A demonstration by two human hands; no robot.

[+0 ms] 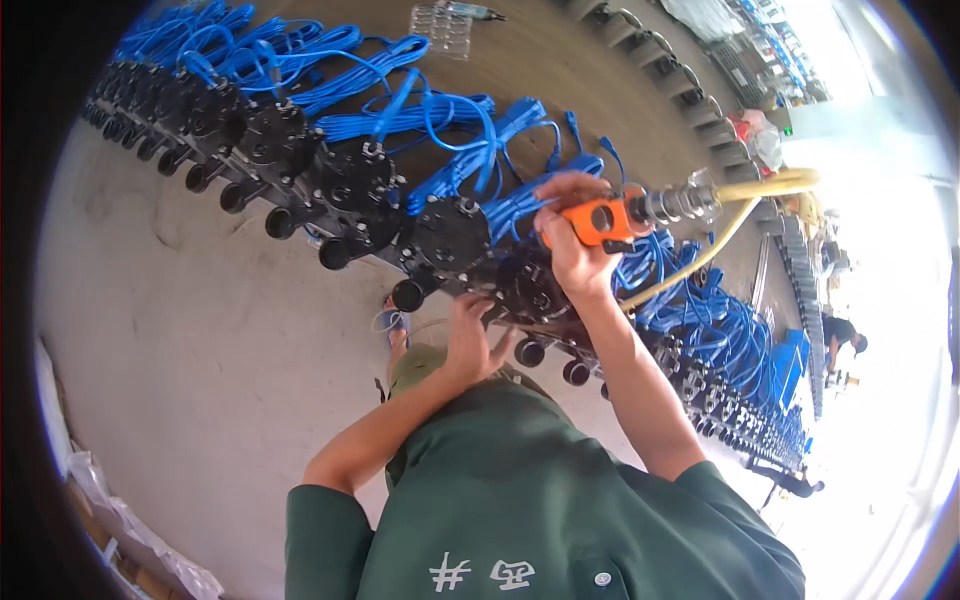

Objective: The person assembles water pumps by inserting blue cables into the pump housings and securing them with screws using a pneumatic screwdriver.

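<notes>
step in hand: looks like the person is using a tool on the black units, probably fastening; the right hand is holding it over the line. next move is likely calling for aligning the tool's working end, hidden behind the fingers, on a unit while the other hand is steadying it.

counts, big to small:
- one long brown flat tabletop (545, 60) is running behind the line.
- black round-topped units with stubby pipe outlets (445, 235) are forming a line; three are standing clearest by the hands, many more are trailing both ways, too crowded to count.
- blue flexible cables (460, 165) are lying bundled behind; tangled, not countable.
- one yellow flexible hose (765, 187) is feeding the tool.
- two own hands: right hand (577, 255) is clasping the tool, fingers wrapping its body; left hand (468, 345) is resting at a near unit's edge, thumb spreading apart, can't tell if fingertips are gripping.
- one orange-bodied handheld power tool (622, 222) is hanging above the line, in the right hand.
- one clear plastic moulded tray (440, 32) is lying far back.
</notes>
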